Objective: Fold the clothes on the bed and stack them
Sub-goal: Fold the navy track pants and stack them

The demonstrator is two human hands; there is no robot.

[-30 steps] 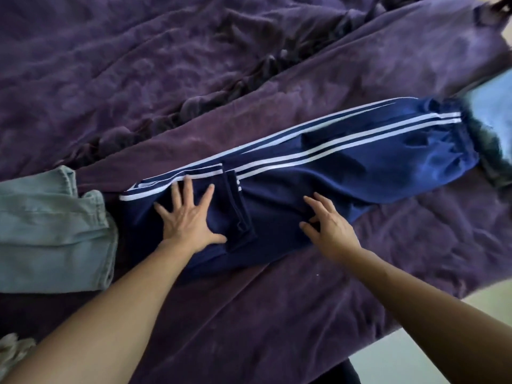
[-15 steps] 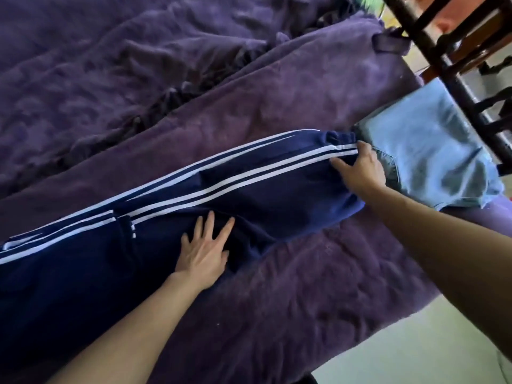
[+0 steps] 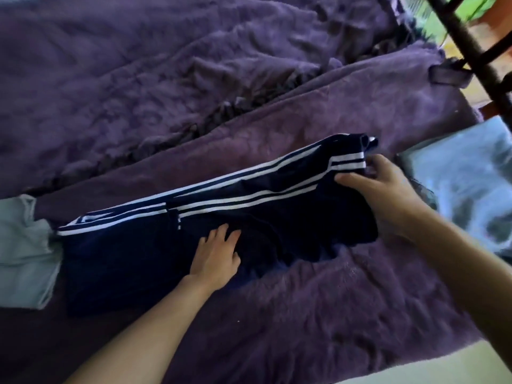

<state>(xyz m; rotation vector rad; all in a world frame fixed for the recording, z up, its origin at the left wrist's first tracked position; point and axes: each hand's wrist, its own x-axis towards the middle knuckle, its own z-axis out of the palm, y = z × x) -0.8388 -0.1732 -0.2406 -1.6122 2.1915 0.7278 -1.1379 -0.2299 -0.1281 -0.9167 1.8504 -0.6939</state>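
Observation:
Navy track pants with white side stripes lie lengthwise across the purple bed cover. My left hand presses flat on the middle of the pants, fingers spread. My right hand grips the cuff end of the legs, lifted off the bed and doubled back toward the left. A folded pale blue garment lies at the left end of the pants. Another light blue folded piece lies at the right, behind my right hand.
A rumpled purple blanket covers the far half of the bed. A dark bed frame post runs across the top right corner. The bed's near edge and pale floor show at the bottom right.
My right hand has taken hold of the leg cuffs and lifted them, carrying them leftward over the pants. My left hand stays pressed on the middle. The camera has swung back left.

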